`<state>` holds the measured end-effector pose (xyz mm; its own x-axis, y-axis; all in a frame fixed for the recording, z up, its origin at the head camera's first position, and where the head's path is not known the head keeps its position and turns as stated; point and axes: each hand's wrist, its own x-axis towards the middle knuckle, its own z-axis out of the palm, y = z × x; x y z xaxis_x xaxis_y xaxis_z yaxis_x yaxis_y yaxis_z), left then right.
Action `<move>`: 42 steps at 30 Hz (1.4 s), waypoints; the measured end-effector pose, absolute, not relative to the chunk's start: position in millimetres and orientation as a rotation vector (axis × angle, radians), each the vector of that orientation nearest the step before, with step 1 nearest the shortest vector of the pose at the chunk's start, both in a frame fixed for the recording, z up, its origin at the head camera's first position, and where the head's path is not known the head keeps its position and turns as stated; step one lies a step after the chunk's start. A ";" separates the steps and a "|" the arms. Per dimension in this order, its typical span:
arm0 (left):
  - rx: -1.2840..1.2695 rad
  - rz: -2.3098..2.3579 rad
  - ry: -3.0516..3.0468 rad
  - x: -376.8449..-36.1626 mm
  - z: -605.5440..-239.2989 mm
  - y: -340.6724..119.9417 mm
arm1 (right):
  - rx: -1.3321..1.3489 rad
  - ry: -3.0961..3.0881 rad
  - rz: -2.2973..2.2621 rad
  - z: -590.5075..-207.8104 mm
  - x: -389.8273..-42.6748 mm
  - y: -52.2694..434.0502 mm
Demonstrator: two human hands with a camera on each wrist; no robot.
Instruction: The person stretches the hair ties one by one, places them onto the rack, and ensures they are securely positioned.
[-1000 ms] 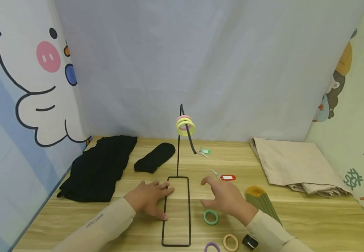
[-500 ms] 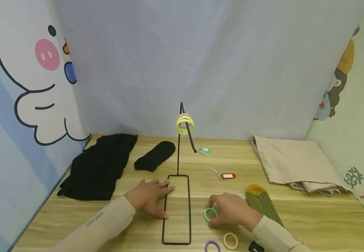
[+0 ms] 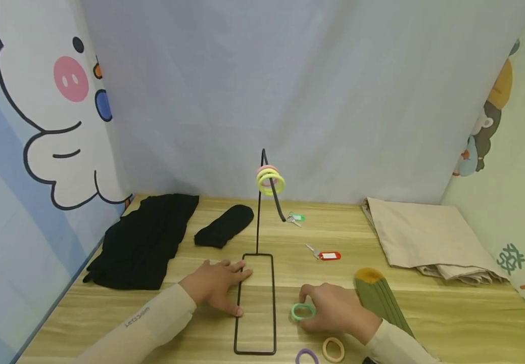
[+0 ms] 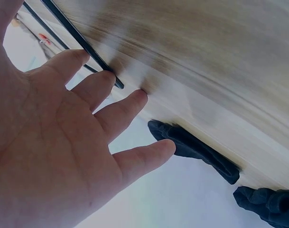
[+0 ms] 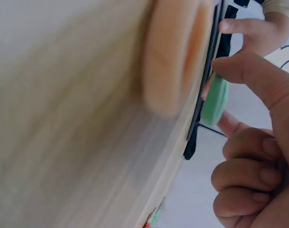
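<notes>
Far left on the wooden table [image 3: 448, 313] lies a black cloth [image 3: 141, 242], a black sock [image 3: 223, 226] just beside it. The left hand [image 3: 214, 285] rests flat, fingers spread and straight, fingertips touching the wire stand's base [image 3: 255, 303]. Up the stand's hook hang pink and yellow rings [image 3: 270, 180]. Right of the base, the right hand [image 3: 335, 308] pinches the green ring [image 3: 302, 311] between thumb and fingers, low over the table. Beige ring [image 3: 333, 349] and purple ring [image 3: 306, 357] lie near.
</notes>
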<state>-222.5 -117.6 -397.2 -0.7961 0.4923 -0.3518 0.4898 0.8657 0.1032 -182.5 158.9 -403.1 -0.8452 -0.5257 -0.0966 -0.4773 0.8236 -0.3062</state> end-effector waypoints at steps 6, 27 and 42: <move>0.730 -0.011 2.679 -223.8 -399.2 -118.8 | -0.900 2.851 -0.495 -396.8 -171.1 153.0; 0.707 0.014 2.686 -224.6 -403.0 -119.5 | -1.686 3.179 -0.895 -361.5 -150.2 128.6; 0.712 0.024 2.679 -224.9 -402.5 -118.9 | -1.925 3.204 -1.225 -307.3 -150.8 111.7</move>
